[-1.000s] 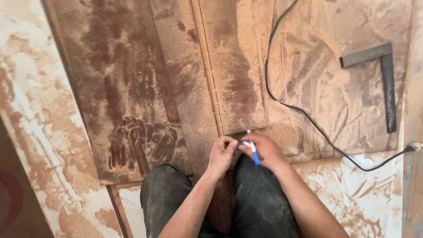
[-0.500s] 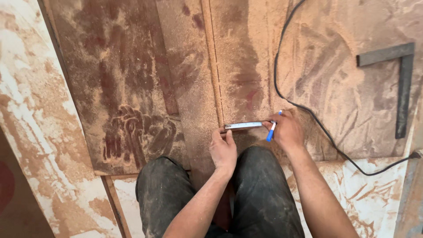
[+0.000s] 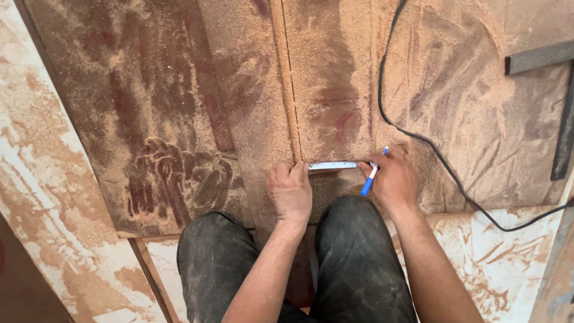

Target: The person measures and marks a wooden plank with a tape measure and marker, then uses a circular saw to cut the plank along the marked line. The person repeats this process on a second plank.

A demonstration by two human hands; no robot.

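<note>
Left hand: the left hand is pressing down on the board, its fingers lying together and flat, pinning the left end of the tape rather than gripping it.
Right hand: the right hand is lying at the tape's right end, its fingers curling around a blue and white pen, which is slanting with its upper tip just above the tape's end.
Tape: it is stretching level between the two hands, flat on the board, starting just right of the cut line that is running up and away from the left hand.
Board: it is lying under a coat of sawdust, reddish brown where the dust is wiped off.
Cord: a black cord is snaking down the board to the right of the tape, passing just behind the right hand and curving off toward the right edge.
Square: a dark metal square is lying well to the right of the tape.
Knees: the dark-trousered knees are resting just below the tape, under both wrists.
</note>
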